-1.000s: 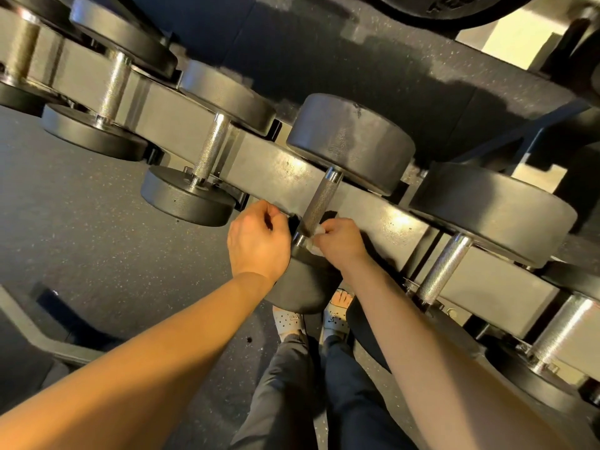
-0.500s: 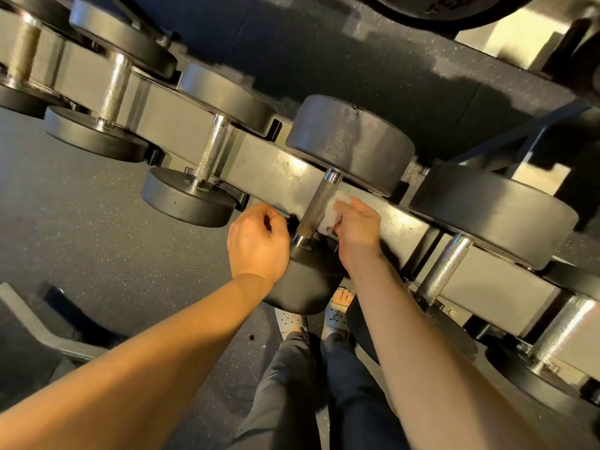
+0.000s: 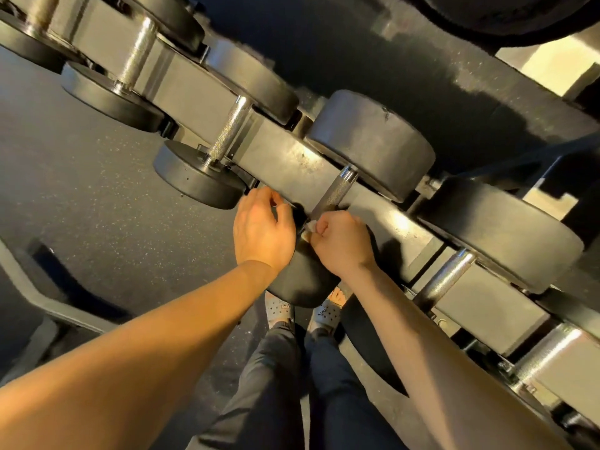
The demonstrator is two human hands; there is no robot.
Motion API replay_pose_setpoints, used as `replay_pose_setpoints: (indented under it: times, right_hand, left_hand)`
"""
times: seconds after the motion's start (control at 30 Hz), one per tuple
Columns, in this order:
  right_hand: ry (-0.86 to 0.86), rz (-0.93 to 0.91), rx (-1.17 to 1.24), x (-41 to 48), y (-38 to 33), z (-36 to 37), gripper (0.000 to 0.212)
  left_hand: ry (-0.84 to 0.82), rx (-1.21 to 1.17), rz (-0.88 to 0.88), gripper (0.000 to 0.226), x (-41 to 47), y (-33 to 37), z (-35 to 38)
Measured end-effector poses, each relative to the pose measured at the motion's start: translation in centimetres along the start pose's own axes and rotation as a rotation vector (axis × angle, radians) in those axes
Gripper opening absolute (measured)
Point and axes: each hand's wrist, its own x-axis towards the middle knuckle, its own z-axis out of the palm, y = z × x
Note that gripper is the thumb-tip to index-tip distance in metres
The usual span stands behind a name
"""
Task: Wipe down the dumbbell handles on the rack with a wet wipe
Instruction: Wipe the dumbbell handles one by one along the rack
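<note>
On knurled handle (image 3: 336,193), crumpled white wipe (image 3: 310,226)

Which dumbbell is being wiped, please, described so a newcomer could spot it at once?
Follow the rack rail slanting across the picture to its middle. The dumbbell there has its knurled handle crossing the rail. Only its handle has the right hand pinching a wet wipe at its near end.
</note>
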Motion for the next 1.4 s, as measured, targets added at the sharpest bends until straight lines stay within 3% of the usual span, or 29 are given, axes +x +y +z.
replay_pose_setpoints:
  times: [0.1, 0.17, 0.2, 0.33, 0.37, 0.5, 0.57, 0.63, 0.73, 0.87, 1.03, 1.13, 1.2, 1.3, 1.4]
  right_hand:
    - [0.006, -0.410, -0.271, 1.3, -0.9, -0.8, 0.011]
    - [0.014, -0.656, -0.472, 2.4, -1.3, -0.8, 0.021]
    - [-0.007, -0.688, -0.623, 3.1, -1.6, -0.9, 0.024]
    - [0.144, -0.424, -0.934, 6.1, -3.3, -2.0, 0.023]
    - [0.110, -0.391, -0.971, 6.1, -4.0, -2.2, 0.017]
    - [-0.525, -0.450, -0.894, 5.5, -6.4, -2.1, 0.004]
    - [-0.722, -0.407, -0.822, 6.6, -7.3, -3.0, 0.016]
    - [-0.797, -0.354, -0.871, 8.1, -7.9, -3.2, 0.019]
    - [-0.825, -0.268, -0.996, 9.5, -8.3, -1.8, 0.008]
    - [-0.944, -0.187, -0.923, 10.2, -7.1, -0.5, 0.016]
    - [-0.662, -0.461, -0.827, 7.0, -4.8, -2.2, 0.014]
    - [-0.367, -0.818, -0.714, 4.6, -1.2, -2.6, 0.014]
    - [-0.161, -0.958, -0.675, 3.9, 1.3, -2.8, 0.018]
    - [0.022, -0.835, -0.726, 3.9, 1.8, -3.7, 0.022]
    - [0.126, -0.631, -0.589, 3.5, 0.2, -2.9, 0.026]
  left_hand:
    - [0.010, -0.016, -0.009, 0.015, 0.1, -0.1, 0.0]
    - [0.014, -0.026, -0.021, 0.016, 0.1, -0.2, -0.1]
    - [0.012, -0.035, -0.028, 0.016, 0.0, -0.2, -0.1]
    - [0.004, -0.086, -0.066, 0.017, -0.2, 0.3, -0.2]
    - [0.007, -0.097, -0.073, 0.018, -0.3, 0.3, -0.2]
    - [0.053, -0.151, -0.115, 0.019, -0.3, 0.3, -0.3]
    - [0.100, -0.145, -0.136, 0.022, -0.4, 0.4, -0.4]
    - [0.125, -0.142, -0.178, 0.023, -0.4, 0.5, -0.4]
    - [0.161, -0.168, -0.297, 0.021, -0.2, 0.6, -0.5]
    - [0.160, -0.186, -0.300, 0.022, -0.2, 0.7, -0.7]
    - [0.140, -0.180, -0.270, 0.020, -0.2, 0.4, -0.6]
    - [0.132, -0.186, -0.267, 0.019, -0.2, 0.6, -0.7]
    - [0.117, -0.188, -0.270, 0.019, -0.2, 0.6, -0.7]
    - [0.110, -0.184, -0.270, 0.018, -0.4, 0.7, -0.9]
    - [0.106, -0.172, -0.268, 0.018, -0.4, 0.8, -1.1]
